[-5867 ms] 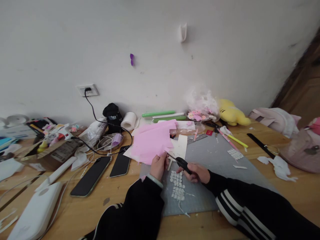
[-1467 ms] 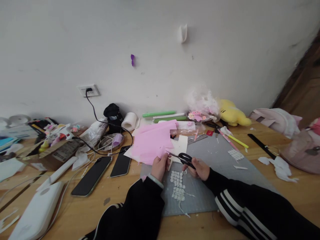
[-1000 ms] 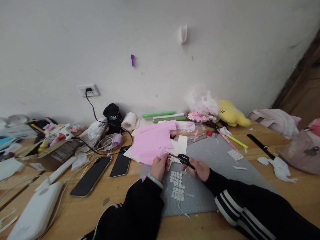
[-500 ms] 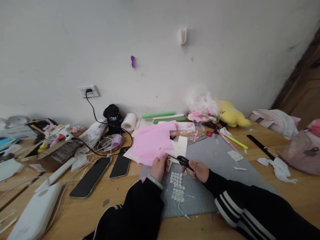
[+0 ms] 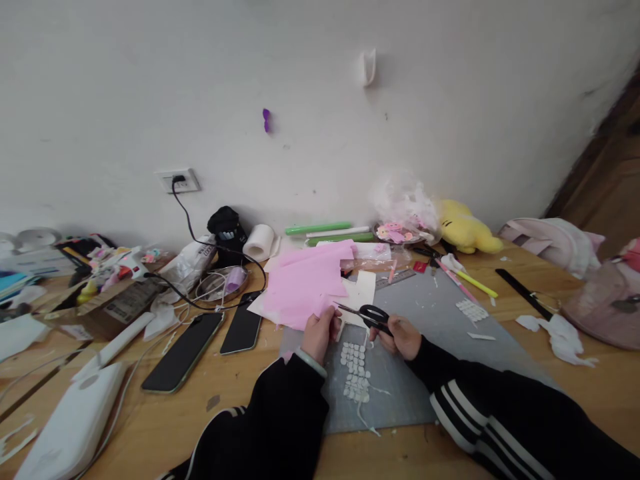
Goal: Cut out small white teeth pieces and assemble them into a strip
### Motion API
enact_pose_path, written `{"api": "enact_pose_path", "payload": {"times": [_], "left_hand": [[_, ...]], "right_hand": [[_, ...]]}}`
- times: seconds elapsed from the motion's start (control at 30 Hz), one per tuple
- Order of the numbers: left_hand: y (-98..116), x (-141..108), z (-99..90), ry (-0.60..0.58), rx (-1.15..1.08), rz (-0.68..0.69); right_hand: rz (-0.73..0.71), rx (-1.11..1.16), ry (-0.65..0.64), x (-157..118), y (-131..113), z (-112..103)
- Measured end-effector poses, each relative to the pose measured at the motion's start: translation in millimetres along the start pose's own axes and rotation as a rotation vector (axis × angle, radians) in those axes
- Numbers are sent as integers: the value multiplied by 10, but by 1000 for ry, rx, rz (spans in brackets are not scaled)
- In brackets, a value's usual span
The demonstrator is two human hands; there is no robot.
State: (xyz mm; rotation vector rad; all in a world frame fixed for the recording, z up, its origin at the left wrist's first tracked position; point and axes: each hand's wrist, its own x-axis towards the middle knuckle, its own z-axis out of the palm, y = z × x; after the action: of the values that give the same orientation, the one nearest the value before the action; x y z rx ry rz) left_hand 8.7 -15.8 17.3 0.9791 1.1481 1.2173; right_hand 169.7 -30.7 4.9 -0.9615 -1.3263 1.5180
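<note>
My right hand (image 5: 403, 338) is closed around the black handles of a pair of scissors (image 5: 374, 317), whose blades point left. Their tips come close to the fingertips of my left hand (image 5: 320, 333). That hand is pinched at the lower right edge of a sheet of pink crepe paper (image 5: 305, 280); what lies between its fingers is too small to make out. Under the pink sheet lies cream paper (image 5: 366, 287). Rows of small white rounded pieces (image 5: 356, 373) rest on the grey cutting mat (image 5: 410, 387), just below my hands.
Two phones (image 5: 183, 353) and a white power bank (image 5: 75, 427) lie at left, with cables around them. A cardboard box (image 5: 120, 300) holds a glue gun (image 5: 131, 263). Toward the wall stand a paper roll (image 5: 260, 241) and a yellow plush toy (image 5: 467, 228).
The scissors have shifted slightly right and turned, so their handle loops show more and their tips sit a little off my left fingertips. My left hand stays almost in place.
</note>
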Motion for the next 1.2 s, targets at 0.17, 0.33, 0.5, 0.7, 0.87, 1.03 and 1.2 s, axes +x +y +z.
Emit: {"api": "enact_pose_path", "payload": {"times": [0.17,0.33,0.5,0.7,0.87,1.03,1.2], "left_hand": [[-4,-3,5,-19,7,7],[4,-6,6,-43,19,15],[-11,6,1,-50,21,13],[-18,9,1,-45,19,4],[-7,7,1,-42,24,2],[-8,7,0,-39,23,0],[-3,-3,7,-41,23,2]], "right_hand": [[13,-15,1,-11,-23,10],[19,-36,8,-16,-42,22],[18,-58,15,-28,-66,36],[19,-78,18,-40,-95,46],[14,-88,12,-38,-87,40],[15,-84,8,-42,-87,38],[23,-66,-5,-44,-72,38]]}}
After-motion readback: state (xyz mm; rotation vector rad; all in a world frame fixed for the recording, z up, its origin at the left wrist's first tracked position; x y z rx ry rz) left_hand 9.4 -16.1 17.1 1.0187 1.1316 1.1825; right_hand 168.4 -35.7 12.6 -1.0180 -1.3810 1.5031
